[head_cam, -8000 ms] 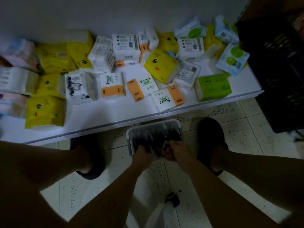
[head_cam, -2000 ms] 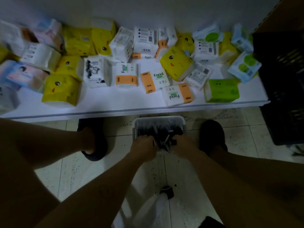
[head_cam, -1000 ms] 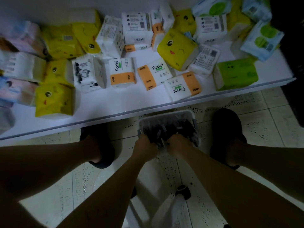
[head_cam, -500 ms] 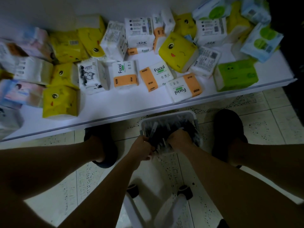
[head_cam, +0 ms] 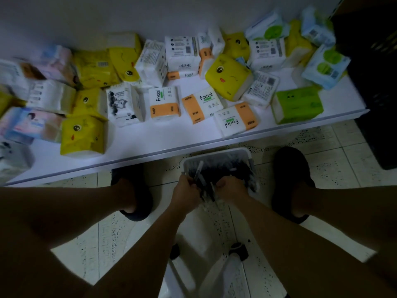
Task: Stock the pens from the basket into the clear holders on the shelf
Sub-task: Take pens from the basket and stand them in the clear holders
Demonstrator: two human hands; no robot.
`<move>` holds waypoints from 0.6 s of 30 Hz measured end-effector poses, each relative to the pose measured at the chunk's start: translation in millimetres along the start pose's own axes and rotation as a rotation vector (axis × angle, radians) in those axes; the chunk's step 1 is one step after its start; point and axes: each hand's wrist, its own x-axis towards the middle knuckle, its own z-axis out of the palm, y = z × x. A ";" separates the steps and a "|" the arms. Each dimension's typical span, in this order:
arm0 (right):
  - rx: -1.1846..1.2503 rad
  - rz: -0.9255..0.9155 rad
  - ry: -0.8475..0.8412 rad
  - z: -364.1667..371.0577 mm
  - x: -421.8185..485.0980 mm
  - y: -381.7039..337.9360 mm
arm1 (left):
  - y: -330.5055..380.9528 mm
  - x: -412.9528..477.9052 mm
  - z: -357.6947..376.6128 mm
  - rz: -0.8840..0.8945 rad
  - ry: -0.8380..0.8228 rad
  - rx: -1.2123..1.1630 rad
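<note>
While both arms reach straight down between the knees, the two hands meet at the near edge of a white basket (head_cam: 217, 152) that sits on the tiled floor (head_cam: 335, 166), just below the front lip of the white shelf (head_cam: 137, 145). The basket is full of dark pens (head_cam: 229, 168). The left hand (head_cam: 186, 192) is turned with its back up and its fingers curled tight around a few pens, and one pale pen (head_cam: 199, 170) sticks up out of that grip and leans over the basket. The right hand (head_cam: 231, 189) is close beside it, almost touching, bent into a fist with its fingers curled down on the same bunch of pens. Some pen ends poke out toward the person in the small gap between the hands. It is dim down there, so the fingertips are hard to see. Two black slippers (head_cam: 290, 168) stand on the floor, one on each side of the basket. On the shelf lie many tissue packs (head_cam: 164, 103) in yellow, white and orange, green and blue. A black crate (head_cam: 376, 87) stands at the right end of the shelf.
</note>
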 end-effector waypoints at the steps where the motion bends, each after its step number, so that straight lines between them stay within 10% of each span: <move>1: -0.001 -0.048 -0.007 1.9 -1.8 -3.5 | -1.8 0.3 -1.1 -0.009 0.009 -0.009; 18: -0.440 -0.102 -0.276 44.4 27.4 -23.6 | -22.0 28.2 -3.6 -0.017 0.089 -0.068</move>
